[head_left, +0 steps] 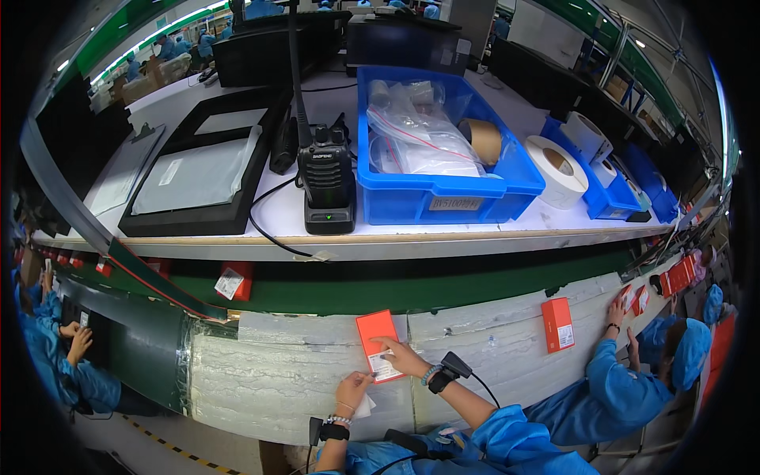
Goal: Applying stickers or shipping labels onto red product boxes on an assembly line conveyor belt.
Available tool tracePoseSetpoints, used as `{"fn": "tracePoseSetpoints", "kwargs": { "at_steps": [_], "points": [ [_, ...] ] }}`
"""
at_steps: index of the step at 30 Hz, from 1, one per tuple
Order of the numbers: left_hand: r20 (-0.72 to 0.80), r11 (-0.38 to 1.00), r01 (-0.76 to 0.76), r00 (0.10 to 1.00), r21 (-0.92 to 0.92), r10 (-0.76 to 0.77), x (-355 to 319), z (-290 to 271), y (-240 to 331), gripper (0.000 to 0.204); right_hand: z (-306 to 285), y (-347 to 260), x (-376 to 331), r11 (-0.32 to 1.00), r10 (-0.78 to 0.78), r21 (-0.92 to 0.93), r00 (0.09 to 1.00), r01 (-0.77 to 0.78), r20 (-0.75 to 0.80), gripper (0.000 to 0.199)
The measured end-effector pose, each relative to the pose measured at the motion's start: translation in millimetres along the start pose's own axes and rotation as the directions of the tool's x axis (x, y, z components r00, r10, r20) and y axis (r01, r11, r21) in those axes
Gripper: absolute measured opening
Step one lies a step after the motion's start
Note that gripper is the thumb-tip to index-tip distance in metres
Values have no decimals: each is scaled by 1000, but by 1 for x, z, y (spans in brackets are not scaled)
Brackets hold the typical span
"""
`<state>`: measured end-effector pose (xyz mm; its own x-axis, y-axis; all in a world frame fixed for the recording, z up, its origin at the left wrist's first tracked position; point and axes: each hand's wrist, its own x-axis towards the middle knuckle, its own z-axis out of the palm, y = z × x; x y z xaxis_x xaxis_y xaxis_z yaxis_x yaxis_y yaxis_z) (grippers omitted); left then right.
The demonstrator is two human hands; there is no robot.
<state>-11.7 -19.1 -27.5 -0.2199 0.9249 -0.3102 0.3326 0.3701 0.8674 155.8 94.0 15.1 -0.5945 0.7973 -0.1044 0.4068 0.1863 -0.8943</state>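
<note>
A red box (375,325) with a white printed label (385,366) lies flat on the worktop in front of me. My right hand (406,361) reaches over it from the right, fingers apart, the tips resting on the box near the label's upper part. At the box's lower left corner is my left hand (351,393), its thumb and fingers pinched together by the label's edge. From under that hand sticks out a small white slip (365,407), which it appears to hold. Both wrists wear beads and black straps with small devices.
A green conveyor (443,286) with a red box (235,282) runs beyond the worktop (269,372). Another red box (558,325) lies to the right, near a co-worker (609,388). The shelf above holds a two-way radio (328,186), a blue bin (443,186) and a label roll (556,170).
</note>
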Motion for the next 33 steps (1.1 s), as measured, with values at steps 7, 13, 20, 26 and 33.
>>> {"fn": "tracePoseSetpoints", "kwargs": {
  "at_steps": [7,13,20,26,33],
  "points": [
    [-44,995,-77,996,-63,74,0,3,-6,30,1,-2,0,1000,12,4,1000,-12,2,52],
    [-34,999,-37,999,-18,37,-2,1,-1,30,1,-4,-1,1000,-4,3,1000,4,4,51],
    [-32,998,-57,998,-7,56,-3,2,-4,28,2,-12,-3,996,59,-71,998,-57,22,50],
    [-31,999,-42,999,13,42,-3,-2,0,27,10,-3,-1,989,-116,-95,991,109,-68,48],
    [-305,994,-105,947,14,104,4,-11,-20,35,60,-28,-9,556,-6,-822,989,-123,-151,48]
  ]
}}
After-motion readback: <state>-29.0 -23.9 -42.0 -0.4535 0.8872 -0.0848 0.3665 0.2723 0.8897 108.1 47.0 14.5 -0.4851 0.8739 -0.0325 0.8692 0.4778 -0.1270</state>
